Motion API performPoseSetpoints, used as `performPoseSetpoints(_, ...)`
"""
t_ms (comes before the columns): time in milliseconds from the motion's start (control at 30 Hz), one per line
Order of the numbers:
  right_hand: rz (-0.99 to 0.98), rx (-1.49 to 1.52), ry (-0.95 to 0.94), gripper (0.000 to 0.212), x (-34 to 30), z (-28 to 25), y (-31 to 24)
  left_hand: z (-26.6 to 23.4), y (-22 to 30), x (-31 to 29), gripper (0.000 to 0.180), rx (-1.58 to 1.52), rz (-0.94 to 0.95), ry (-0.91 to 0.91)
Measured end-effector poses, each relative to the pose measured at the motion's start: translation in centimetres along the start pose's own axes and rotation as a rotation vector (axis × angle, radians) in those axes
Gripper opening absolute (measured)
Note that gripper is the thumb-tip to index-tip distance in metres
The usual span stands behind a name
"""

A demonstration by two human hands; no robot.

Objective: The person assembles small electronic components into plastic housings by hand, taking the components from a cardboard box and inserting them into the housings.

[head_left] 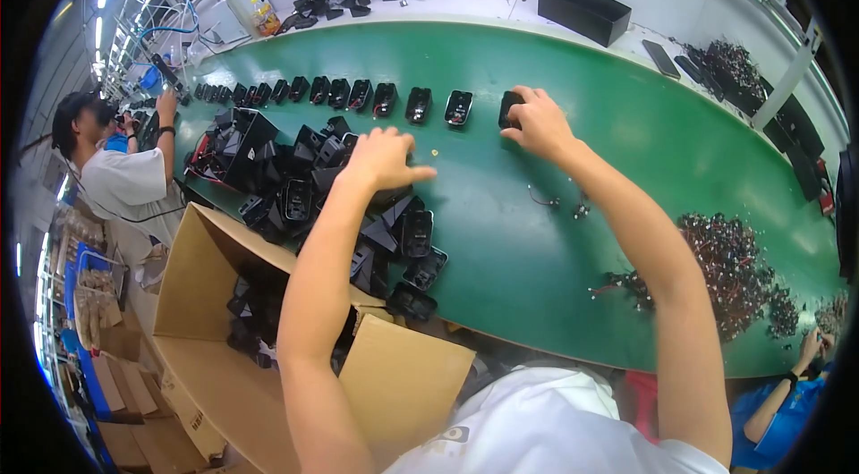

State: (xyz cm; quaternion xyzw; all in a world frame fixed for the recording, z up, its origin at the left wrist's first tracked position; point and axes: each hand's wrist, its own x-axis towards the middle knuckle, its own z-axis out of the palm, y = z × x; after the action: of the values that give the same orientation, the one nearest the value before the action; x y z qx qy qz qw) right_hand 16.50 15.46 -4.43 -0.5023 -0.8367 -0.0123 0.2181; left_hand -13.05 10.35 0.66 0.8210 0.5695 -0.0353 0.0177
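My right hand (541,123) grips a small black plastic housing (508,107) at the right end of a row of similar housings on the green table. Closest to it in the row is another open-topped housing (458,107) with small parts inside. Above the right edge of a heap of black housings (309,161) is my left hand (383,158), thumb stretched out to the right and fingers apart. It appears to hold nothing, though its fingertips partly cover the heap. A few small wired parts (546,198) lie below my right wrist.
An open cardboard box (215,295) with more housings stands at the near left edge. Wired components (725,268) form a big pile at right. A black bin (584,12) sits on the back ledge. Co-workers are at far left (125,161) and lower right (778,411).
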Motion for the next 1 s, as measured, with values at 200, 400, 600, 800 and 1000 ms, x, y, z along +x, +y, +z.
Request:
performPoseSetpoints(200, 0.040, -0.072, -0.099, 0.028, 1.0, 1.3, 0.2, -0.6, 0.6, 0.4, 0.072, 0.102, -0.081, -0.087)
performPoseSetpoints(400, -0.135, -0.007, 0.065, 0.030, -2.2, -6.9, 0.2, -3.2, 1.4, -1.1, 0.074, 0.047, -0.231, -0.329)
performPoseSetpoints(600, 0.008, -0.034, -0.432, 0.019, -8.7, -10.6, -0.5, -2.8, 2.2, 0.2, 0.061, 0.101, -0.209, -0.446)
performPoseSetpoints(800, -0.049, -0.220, -0.447, 0.031, -9.9, -6.4, -1.9, -0.5, 3.6, -0.2, 0.048, 0.153, -0.027, -0.200)
performPoseSetpoints(1000, -0.026, 0.136, -0.322, 0.018, -10.9, -9.6, -1.9, 0.6, 5.4, -0.5, 0.042, 0.018, 0.015, -0.216)
